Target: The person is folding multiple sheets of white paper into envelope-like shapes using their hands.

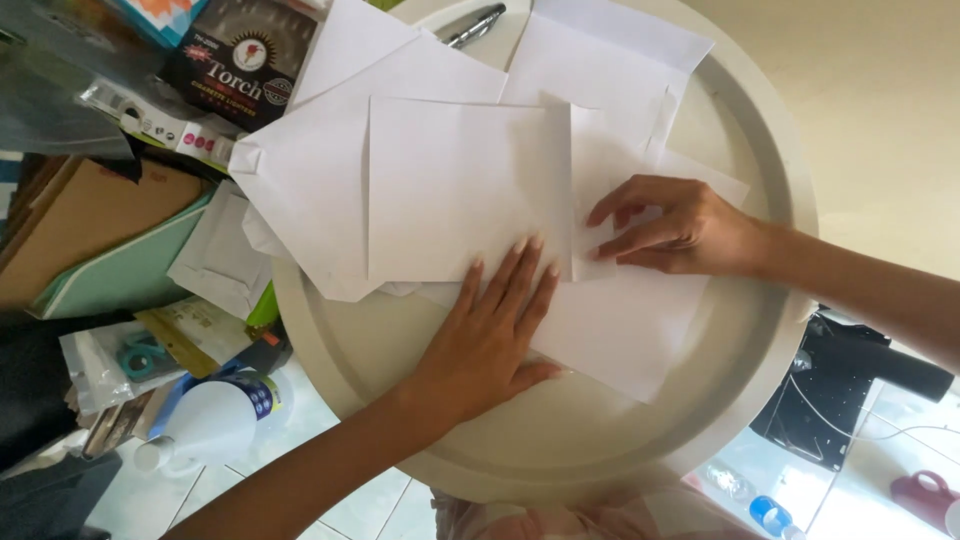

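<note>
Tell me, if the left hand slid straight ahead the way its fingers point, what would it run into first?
The left hand already lies flat on the folded white sheet; sliding on, it would probably cross that paper toward the pen.

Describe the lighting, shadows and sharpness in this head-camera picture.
Head view: soft, even daylight; the white paper sheets are bright but keep their fold lines; faint shadows lie under the left hand and right hand; the round cream tray table curves slightly from the wide lens; the edges look softer.
</note>
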